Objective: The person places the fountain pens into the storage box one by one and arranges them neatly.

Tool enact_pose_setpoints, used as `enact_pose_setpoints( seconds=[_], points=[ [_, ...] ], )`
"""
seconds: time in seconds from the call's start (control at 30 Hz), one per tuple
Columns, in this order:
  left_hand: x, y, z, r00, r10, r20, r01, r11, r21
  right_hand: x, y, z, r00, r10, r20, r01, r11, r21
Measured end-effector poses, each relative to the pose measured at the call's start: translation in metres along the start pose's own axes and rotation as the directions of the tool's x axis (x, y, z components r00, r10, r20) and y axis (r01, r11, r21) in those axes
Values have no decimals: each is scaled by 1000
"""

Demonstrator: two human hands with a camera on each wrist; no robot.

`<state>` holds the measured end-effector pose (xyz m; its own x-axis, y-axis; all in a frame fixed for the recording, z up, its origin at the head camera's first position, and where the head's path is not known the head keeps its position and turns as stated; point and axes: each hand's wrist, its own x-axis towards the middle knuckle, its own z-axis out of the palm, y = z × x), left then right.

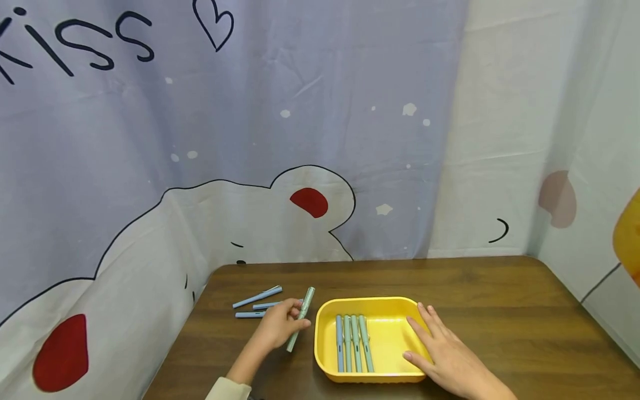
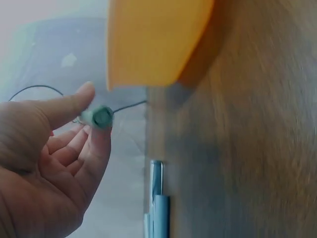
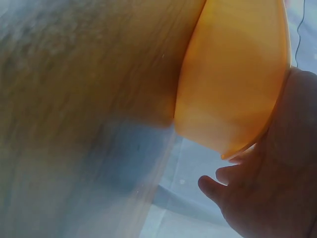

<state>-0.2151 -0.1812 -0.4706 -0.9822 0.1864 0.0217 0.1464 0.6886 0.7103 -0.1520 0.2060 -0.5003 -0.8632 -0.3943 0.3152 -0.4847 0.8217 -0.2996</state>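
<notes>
My left hand [image 1: 281,323] pinches a green pen [image 1: 301,318] between thumb and fingers, to the left of the yellow tray [image 1: 370,378]. In the left wrist view the green pen [image 2: 101,117] points end-on at the camera. Inside the tray, at its left side, a blue pen [image 1: 340,344] and three green pens [image 1: 356,344] lie side by side. My right hand [image 1: 445,353] is at the tray's right rim with its fingers spread, thumb and a finger reaching over the edge. In the right wrist view the hand [image 3: 267,183] lies along the rim.
Three blue pens lie on the table left of my left hand, the rearmost blue pen [image 1: 257,296] at a slant; the hand partly covers the other two. The brown wooden table [image 1: 500,311] ends at a printed curtain [image 1: 390,139] behind it.
</notes>
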Motion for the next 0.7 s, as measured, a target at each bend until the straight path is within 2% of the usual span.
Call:
enact_pose_setpoints(
  seconds=[0.2, 0.3, 0.4, 0.53, 0.7],
  points=[
    [-6, 7, -2, 1000, 5, 17, -3, 992, -124, 0, 0, -2, 999, 12, 40, -13, 1000, 6],
    [-8, 10, -1, 999, 3, 49, 8, 976, -216, 0, 0, -3, 998, 18, 63, -19, 1000, 14],
    [-8, 14, 2, 996, 8, 86, 19, 950, -312, 0, 0, -3, 997, 24, 75, -26, 999, 24],
    [-8, 19, 7, 994, 42, 99, -3, 932, -364, 0, 0, -3, 997, 21, 69, -23, 999, 26],
    [-7, 26, 15, 993, 62, 103, -20, 932, -362, 0, 0, -2, 997, 21, 68, -22, 1000, 18]
  ],
)
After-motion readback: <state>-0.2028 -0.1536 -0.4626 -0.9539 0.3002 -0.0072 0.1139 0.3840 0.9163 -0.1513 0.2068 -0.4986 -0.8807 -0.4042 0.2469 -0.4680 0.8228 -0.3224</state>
